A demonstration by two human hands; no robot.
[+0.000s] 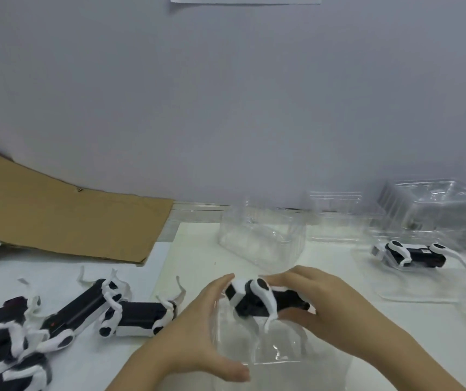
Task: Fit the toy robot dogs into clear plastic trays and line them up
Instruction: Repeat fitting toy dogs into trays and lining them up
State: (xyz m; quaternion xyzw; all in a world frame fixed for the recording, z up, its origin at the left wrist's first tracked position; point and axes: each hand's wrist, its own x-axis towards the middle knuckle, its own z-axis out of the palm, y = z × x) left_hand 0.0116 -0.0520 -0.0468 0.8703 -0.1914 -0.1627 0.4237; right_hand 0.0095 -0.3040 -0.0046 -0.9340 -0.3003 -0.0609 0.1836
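A black and white toy robot dog (257, 301) sits over a clear plastic tray (271, 348) near the table's front edge. My right hand (319, 303) grips the dog's rear body from the right. My left hand (198, 328) holds the tray's left wall, fingers curved toward the dog's head. The dog's white legs point down into the tray. At the right, another dog (412, 253) lies in a clear tray (412, 289).
Several loose robot dogs (65, 320) lie piled on the white table at the left. An upturned clear tray (262, 241) stands behind my hands. A stack of clear trays (437, 210) stands at the back right. Brown cardboard (57, 215) leans on the grey wall.
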